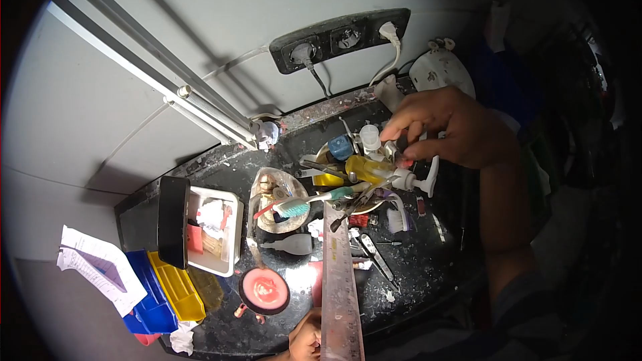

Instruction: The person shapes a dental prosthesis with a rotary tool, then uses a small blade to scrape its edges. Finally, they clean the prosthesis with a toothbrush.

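My right hand is over the cluttered holder, with thumb and forefinger closing round a small shiny piece with pink on it that I cannot make out. Beside those fingers are a small white cup, a yellow pump bottle and a blue lump. A toothbrush with teal bristles lies across the holder's front. At the bottom edge, my left hand shows curled fingers, partly hidden behind a long clear ruler. A pink sheet shows beside the ruler, just above that hand.
On the dark worktop are a round dish of pink material, a white box with its black lid raised, a shell-shaped tray and a folding tool. Yellow and blue trays stand left. A power strip hangs behind.
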`<act>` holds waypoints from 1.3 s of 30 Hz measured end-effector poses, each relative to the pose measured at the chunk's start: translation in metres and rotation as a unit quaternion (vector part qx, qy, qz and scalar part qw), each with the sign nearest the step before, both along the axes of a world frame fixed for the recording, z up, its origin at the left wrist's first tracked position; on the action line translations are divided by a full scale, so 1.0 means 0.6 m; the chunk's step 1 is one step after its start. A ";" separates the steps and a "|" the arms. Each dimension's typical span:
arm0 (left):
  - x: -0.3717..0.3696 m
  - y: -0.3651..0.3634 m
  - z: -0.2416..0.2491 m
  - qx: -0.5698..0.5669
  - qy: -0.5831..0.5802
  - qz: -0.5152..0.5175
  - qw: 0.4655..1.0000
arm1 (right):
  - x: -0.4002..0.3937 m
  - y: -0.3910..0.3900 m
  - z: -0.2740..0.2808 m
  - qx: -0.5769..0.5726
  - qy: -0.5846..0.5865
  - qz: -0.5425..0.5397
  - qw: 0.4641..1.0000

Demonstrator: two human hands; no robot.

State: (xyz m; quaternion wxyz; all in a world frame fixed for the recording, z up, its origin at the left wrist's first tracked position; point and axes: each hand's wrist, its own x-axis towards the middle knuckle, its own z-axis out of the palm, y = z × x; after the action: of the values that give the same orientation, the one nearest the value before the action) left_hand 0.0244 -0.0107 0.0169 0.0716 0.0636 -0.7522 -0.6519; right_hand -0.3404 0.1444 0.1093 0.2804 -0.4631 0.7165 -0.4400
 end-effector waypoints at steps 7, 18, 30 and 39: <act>-0.008 0.001 0.008 -0.003 -0.004 -0.012 1.000 | -0.008 -0.006 -0.023 -0.050 0.111 0.058 0.991; 0.004 0.006 -0.005 -0.018 0.040 -0.002 0.999 | 0.014 0.031 0.030 -0.140 0.034 -0.148 0.978; -0.009 0.060 0.042 0.117 0.168 -0.036 0.978 | 0.350 0.121 0.017 -0.114 0.188 0.024 0.975; 0.033 0.173 0.020 0.013 0.194 -0.003 0.981 | 0.471 0.243 -0.063 -0.160 -0.282 -0.154 0.933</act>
State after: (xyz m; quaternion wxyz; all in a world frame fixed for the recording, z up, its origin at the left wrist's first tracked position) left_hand 0.0443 0.0929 0.0290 0.2130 -0.0656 -0.7157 -0.6619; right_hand -0.0581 0.2904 0.0716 0.3217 -0.2433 0.5903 -0.6992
